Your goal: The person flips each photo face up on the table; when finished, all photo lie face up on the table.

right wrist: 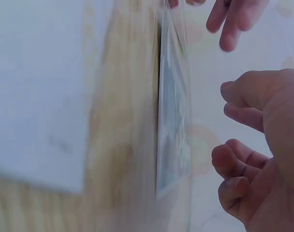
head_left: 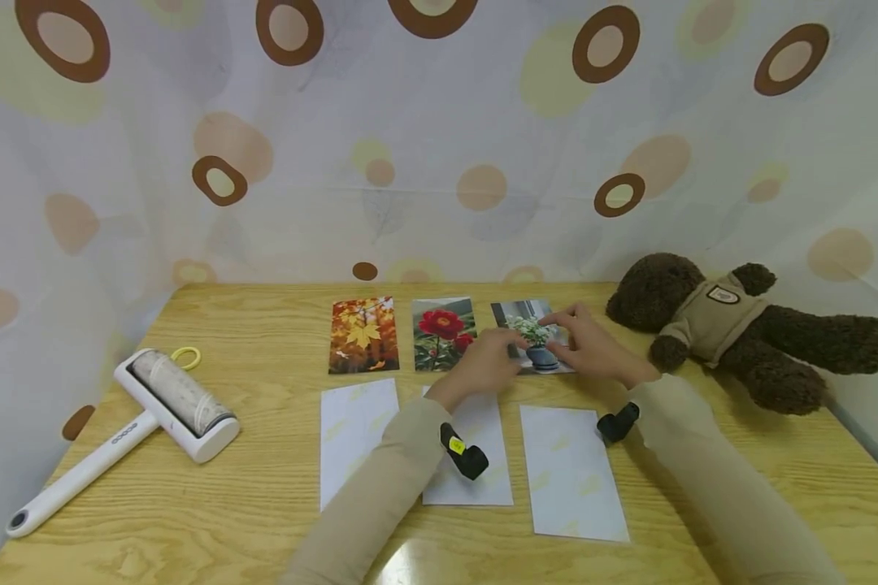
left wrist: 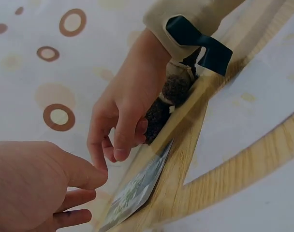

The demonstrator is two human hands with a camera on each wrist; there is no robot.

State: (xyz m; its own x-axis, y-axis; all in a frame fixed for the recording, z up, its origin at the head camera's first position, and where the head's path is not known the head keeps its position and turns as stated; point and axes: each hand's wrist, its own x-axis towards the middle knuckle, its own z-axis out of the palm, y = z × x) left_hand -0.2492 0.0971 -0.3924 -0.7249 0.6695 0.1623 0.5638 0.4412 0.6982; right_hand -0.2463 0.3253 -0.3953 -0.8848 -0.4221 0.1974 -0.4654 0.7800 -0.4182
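Observation:
A photo card (head_left: 530, 314) of white flowers in a blue vase lies on the wooden table, rightmost of three cards in the back row. My left hand (head_left: 485, 362) is over its left side, fingers loosely bent and holding nothing. Over the card's right side hovers my right hand (head_left: 593, 345), thumb and fingers apart. In the left wrist view, daylight shows between both hands and the flower card (left wrist: 139, 188). To its left lie a red flower card (head_left: 439, 325) and an autumn leaf card (head_left: 363, 335).
Three white sheets lie in front of the cards: a left sheet (head_left: 351, 422), a middle sheet (head_left: 483, 487) partly behind my left arm, and a right sheet (head_left: 574, 479). A lint roller (head_left: 179, 398) lies at left, a brown teddy bear (head_left: 717, 317) at right. A patterned curtain (head_left: 439, 227) hangs behind.

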